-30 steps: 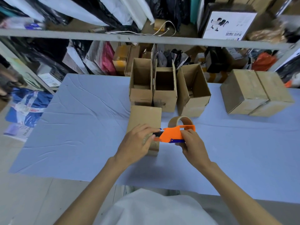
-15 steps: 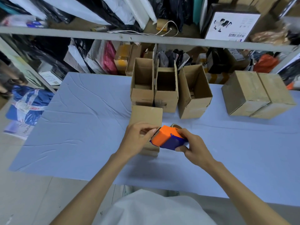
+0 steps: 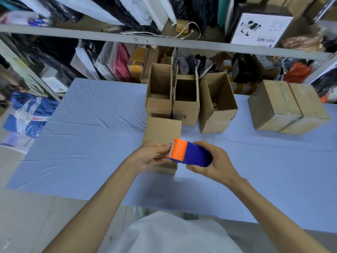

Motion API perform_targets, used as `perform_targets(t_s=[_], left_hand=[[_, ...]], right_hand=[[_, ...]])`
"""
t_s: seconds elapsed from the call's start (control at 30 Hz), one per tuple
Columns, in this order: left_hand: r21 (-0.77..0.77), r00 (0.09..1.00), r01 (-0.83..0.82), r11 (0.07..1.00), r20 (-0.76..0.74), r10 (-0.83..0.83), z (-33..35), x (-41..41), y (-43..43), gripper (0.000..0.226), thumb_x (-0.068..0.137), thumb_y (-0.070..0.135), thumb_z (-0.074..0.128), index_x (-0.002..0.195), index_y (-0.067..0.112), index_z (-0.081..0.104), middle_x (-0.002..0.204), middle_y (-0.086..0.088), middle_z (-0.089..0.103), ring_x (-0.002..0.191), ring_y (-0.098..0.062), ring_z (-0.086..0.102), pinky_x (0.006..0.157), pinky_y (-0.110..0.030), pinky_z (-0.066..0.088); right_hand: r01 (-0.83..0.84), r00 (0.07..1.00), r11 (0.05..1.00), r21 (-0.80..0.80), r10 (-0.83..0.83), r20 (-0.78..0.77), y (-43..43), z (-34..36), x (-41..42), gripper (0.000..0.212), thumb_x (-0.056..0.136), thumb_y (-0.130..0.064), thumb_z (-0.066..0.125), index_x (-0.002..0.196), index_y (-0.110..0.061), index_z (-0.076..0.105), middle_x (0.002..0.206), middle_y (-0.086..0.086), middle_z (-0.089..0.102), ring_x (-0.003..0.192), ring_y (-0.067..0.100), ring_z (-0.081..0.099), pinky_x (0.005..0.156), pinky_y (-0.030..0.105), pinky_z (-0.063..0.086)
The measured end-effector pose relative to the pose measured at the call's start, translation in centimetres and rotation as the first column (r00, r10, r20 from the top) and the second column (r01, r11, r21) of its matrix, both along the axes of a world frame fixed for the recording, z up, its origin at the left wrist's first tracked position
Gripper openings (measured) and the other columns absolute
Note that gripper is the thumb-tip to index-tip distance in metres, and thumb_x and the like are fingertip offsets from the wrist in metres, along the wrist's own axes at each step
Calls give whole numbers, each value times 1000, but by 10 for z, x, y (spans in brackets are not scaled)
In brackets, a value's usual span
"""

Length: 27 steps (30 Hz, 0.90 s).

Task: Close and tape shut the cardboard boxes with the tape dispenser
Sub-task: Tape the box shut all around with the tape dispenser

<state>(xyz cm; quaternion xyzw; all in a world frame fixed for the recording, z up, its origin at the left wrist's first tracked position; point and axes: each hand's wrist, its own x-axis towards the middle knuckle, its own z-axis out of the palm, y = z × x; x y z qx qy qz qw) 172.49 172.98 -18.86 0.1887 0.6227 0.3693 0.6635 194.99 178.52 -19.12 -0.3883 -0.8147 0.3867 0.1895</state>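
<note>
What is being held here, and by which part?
The right hand grips the tape dispenser by its blue body; the left hand meets its orange toothed end, pinch unclear.

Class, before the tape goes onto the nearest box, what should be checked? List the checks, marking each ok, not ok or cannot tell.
1. Nearest box has its flaps closed: ok.
2. Right hand grips the tape dispenser: ok.
3. Left hand holds the tape end: cannot tell.
4. That tape end is stuck to the box: cannot tell.
5. Three boxes behind are closed: not ok, all open.
</note>
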Motion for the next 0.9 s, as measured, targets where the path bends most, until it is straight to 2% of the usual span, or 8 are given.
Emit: perform_targets(t_s=[0.23,0.4,0.47,0.67,0.8,0.83,0.87,0.9], left_hand=[[71,944,-77,995,-315,96,-13,13,1,14,92,17,64,81,14,71,74,1,71,67,-5,67,58,-16,54],[-27,849,-88,996,-524,61,-28,20,-1,16,88,9,59,83,-2,70,85,-11,68,82,-26,67,86,-46,56],[-41,831,-92,995,-554,54,-32,21,-3,16,87,7,60,75,1,68,87,-11,65,91,-31,67,88,-48,55],[-17,792,-150,989,-600,110,-43,37,-3,30,84,5,67,57,16,63,68,-2,66,51,-9,61,59,-23,56],[-12,739,-102,995,-670,68,-42,50,-3,28,81,11,69,56,18,63,54,2,60,55,-17,58,62,-28,51],[-14,681,-110,994,-729,65,-42,44,-4,27,80,13,69,57,6,58,55,-2,57,57,-19,54,58,-26,46],[-8,636,-129,992,-768,76,-41,34,-7,27,80,13,69,57,24,59,57,-6,56,56,-19,53,55,-25,42],[13,629,-152,988,-770,106,-39,23,-9,23,80,12,69,58,17,66,59,-7,59,54,-18,56,55,-24,44]], right_hand=[[37,993,985,168,-55,106,2,2,-7,65,57,-71,71,108,-32,61,89,-26,59,71,-7,55,63,4,37],[-33,978,979,201,-10,211,5,-6,-12,63,57,-71,74,105,-31,65,89,-14,70,69,3,56,60,5,31],[-57,968,981,187,9,249,6,-9,-11,61,57,-68,78,106,-33,65,89,-15,71,72,7,61,59,4,30],[-58,956,990,129,18,294,3,-13,12,62,56,-73,67,105,-35,63,87,-17,69,67,2,51,58,6,31],[-64,935,990,122,17,354,3,-14,31,57,57,-68,73,103,-35,63,84,-17,68,67,4,55,57,7,31],[-54,926,991,125,3,377,6,-14,40,56,57,-68,74,102,-35,63,84,-17,68,69,6,58,57,9,33],[-20,920,992,128,-32,390,8,-14,51,57,55,-69,72,101,-36,64,83,-18,68,70,7,60,57,10,34],[25,916,990,139,-79,393,12,-15,62,58,52,-72,69,99,-38,64,81,-19,68,70,8,60,57,11,34]])
